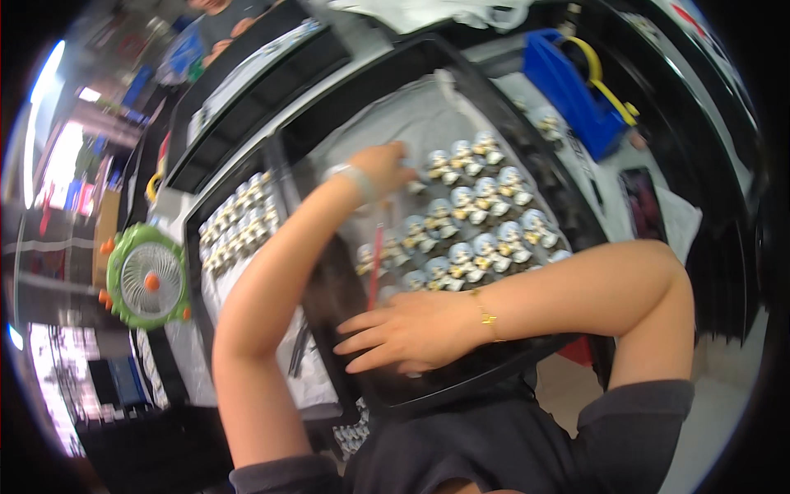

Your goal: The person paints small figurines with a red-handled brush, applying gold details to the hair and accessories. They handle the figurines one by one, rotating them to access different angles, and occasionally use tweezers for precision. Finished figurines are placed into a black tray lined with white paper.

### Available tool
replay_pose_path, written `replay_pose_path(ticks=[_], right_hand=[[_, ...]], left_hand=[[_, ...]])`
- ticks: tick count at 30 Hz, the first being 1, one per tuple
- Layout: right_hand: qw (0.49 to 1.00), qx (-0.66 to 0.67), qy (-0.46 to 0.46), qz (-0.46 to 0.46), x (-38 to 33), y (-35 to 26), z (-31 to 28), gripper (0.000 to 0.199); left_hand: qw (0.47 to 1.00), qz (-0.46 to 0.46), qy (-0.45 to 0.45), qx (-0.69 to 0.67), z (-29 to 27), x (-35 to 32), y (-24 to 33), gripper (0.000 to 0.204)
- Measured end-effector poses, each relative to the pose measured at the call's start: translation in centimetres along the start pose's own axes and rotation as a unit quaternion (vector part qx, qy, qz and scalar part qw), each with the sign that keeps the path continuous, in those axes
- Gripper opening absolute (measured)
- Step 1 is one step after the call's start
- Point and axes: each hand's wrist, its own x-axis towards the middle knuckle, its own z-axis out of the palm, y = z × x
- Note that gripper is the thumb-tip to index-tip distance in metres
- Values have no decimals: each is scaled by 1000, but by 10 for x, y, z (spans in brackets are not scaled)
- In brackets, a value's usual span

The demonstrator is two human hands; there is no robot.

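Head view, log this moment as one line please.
left hand: reaching among small silver parts | right hand: flat on black tray near edge | red stick: between hands | green fan: left

left fingertips (401, 151) hidden among small parts (473, 222), tray's (461, 70) near rim covered by right hand (407, 333), background blurred

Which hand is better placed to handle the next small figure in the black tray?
Left. The left hand already reaches into the black tray, fingertips at the rows of small figures. The right hand lies flat on the tray's near edge, apart from them.
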Motion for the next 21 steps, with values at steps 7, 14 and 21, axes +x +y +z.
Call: replay_pose_path(ticks=[7,14,21], right_hand=[[1000,0,26,-3,-1,0,8,54],[998,-12,64,-11,-1,4,9,49],[943,-267,-75,181,7,-78,3,44]], left_hand=[[824,40,130,-550,-6,-111,-22,36],[777,44,161,-607,18,-187,-34,91],[741,0,182,-647,37,-208,-27,96]])
